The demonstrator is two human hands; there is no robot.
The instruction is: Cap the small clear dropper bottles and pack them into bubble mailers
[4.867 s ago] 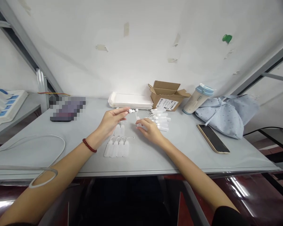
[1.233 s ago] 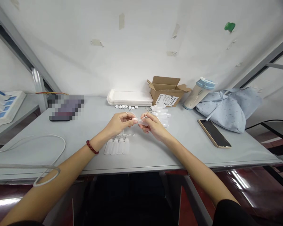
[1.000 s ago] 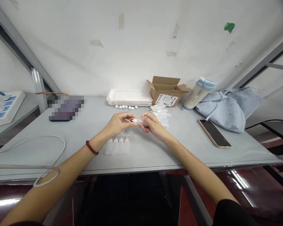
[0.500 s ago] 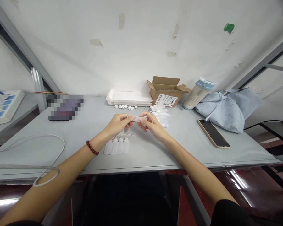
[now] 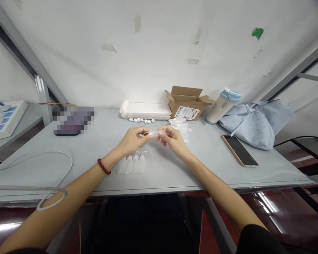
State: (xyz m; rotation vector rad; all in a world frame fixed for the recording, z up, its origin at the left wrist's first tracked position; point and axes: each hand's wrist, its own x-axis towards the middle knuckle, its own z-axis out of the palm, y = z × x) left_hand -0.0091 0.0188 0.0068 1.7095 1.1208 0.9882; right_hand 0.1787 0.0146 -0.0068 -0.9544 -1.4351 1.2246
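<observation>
Between my two hands lies a small translucent plastic bottle (image 5: 156, 133), held roughly level above the table. My left hand (image 5: 134, 139) pinches its left end, where a thin loop or strap shows at the fingertips. On the other end, the thumb and fingers of my right hand (image 5: 173, 139) are closed. Below my left hand, several similar bottles (image 5: 134, 165) lie side by side with thin straps at their tops. More clear bottles (image 5: 184, 130) are grouped just beyond my right hand. Several small white caps (image 5: 141, 120) sit in a row behind the hands.
At the back are a stack of white trays (image 5: 145, 109), an opened cardboard box (image 5: 187, 106) and a tumbler (image 5: 222, 106). A blue cloth bag (image 5: 251, 123) and a phone (image 5: 240, 150) are on the right. A white cable (image 5: 69, 160) loops over the left side.
My hands have shifted slightly, and more of the bottle shows between the fingers. A thin loop is now visible at my left fingertips. Things on the table stay put.
</observation>
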